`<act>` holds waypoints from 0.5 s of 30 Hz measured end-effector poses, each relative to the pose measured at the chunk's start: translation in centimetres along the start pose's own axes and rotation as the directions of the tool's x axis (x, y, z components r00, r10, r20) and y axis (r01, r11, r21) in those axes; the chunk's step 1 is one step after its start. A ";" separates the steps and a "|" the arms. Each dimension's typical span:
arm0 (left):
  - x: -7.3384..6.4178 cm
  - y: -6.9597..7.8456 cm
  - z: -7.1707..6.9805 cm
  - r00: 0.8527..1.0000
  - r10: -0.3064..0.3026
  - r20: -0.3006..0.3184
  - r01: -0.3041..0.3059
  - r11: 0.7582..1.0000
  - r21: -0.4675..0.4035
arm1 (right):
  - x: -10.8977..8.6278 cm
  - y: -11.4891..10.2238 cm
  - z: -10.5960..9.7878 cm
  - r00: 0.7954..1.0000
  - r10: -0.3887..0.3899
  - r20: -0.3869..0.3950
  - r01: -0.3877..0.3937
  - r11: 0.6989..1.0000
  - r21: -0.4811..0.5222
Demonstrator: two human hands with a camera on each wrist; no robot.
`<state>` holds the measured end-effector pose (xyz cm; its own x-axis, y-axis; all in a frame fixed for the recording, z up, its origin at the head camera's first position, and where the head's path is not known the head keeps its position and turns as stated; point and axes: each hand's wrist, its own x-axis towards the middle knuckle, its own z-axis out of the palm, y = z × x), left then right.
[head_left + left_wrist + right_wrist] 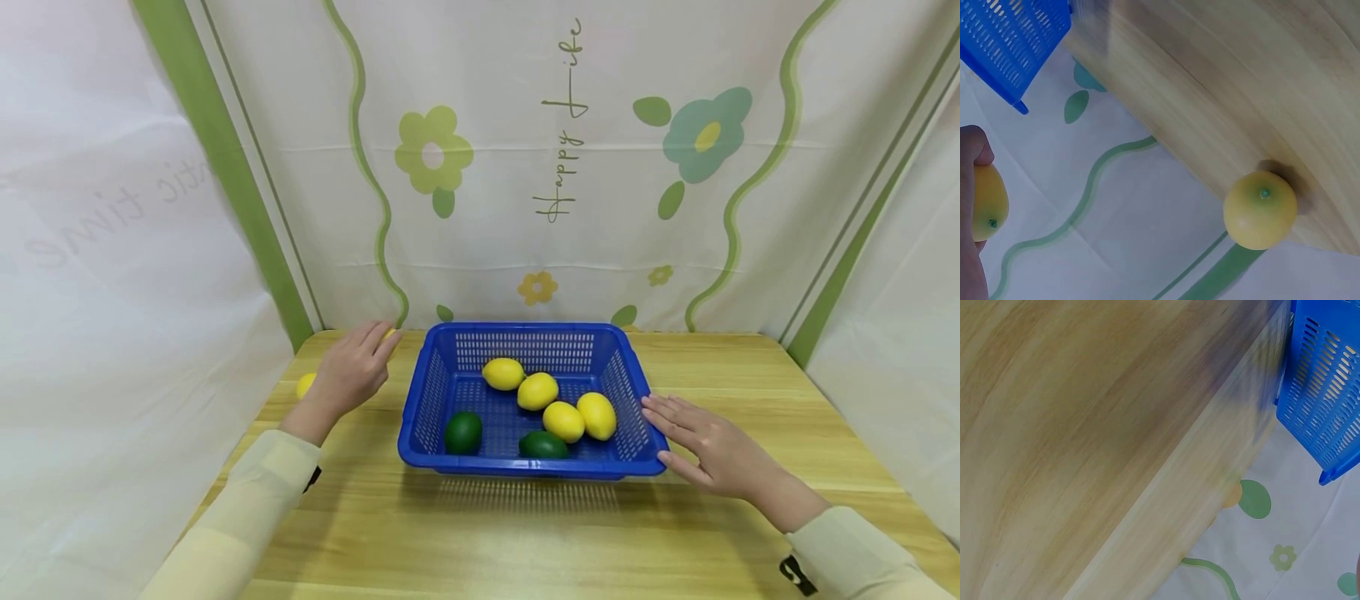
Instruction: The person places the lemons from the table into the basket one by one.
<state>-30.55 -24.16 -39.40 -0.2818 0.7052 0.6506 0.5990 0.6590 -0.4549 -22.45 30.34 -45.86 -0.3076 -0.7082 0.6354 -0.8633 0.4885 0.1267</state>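
My left hand (351,371) grips a yellow lemon (990,203) above the table, just left of the blue basket (525,468). Most of that lemon is hidden by the fingers in the head view. A second lemon (1260,210) lies on the table behind the left wrist. With fingers straight, my right hand (708,442) rests against the basket's right rim. Inside the basket are several lemons (537,392), a dark green fruit (463,433) at the left front and another dark green fruit (544,445) by the front wall.
The basket stands on a wooden table (465,550). A white curtain (480,242) with printed flowers hangs right behind the table's back edge, and more white cloth hangs at both sides.
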 end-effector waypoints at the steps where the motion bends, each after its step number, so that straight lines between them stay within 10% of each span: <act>1: 0.1 0.0 -0.1 1.000 0.004 0.003 -0.004 1.000 0.001 | 0.0 0.0 0.0 1.000 0.000 -0.002 0.000 1.000 0.000; 15: 2.5 1.3 -0.9 0.998 0.046 0.039 -0.046 0.999 -0.004 | -0.1 -0.1 -0.3 0.997 0.029 0.066 -0.028 1.000 -0.006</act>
<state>-29.77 -21.81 -37.84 -0.2828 0.7446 0.6047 0.6144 0.6247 -0.4818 -22.25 30.50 -45.70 -0.3579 -0.7261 0.5871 -0.8517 0.5115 0.1135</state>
